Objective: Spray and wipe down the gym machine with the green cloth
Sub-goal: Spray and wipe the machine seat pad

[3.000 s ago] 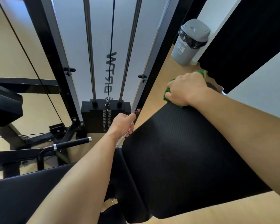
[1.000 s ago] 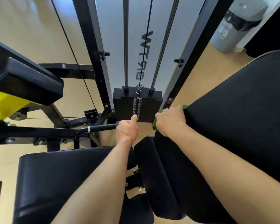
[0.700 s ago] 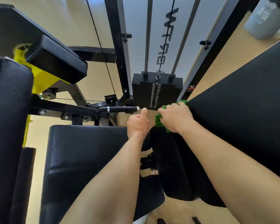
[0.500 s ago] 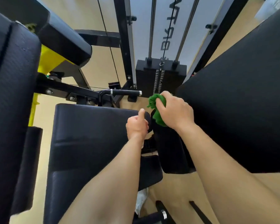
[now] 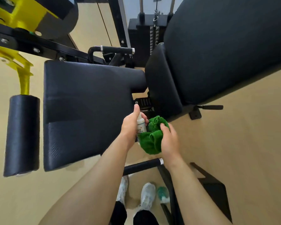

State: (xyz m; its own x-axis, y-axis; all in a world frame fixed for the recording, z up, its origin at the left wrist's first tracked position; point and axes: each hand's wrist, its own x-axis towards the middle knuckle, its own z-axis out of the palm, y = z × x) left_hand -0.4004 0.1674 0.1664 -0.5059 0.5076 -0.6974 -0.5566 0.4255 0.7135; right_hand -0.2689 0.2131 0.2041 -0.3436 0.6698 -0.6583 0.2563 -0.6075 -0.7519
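On the tan floor [image 5: 234, 127], a pair of pale shoes [image 5: 147, 198] stands at six o'clock, with a small greenish bottle [image 5: 163, 194] just beside them at their three o'clock.

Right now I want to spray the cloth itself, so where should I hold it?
Grip the green cloth along its right side, right hand coming from the right, probably: its bunched folds bulge toward the spray bottle in the left hand, leaving that face exposed.
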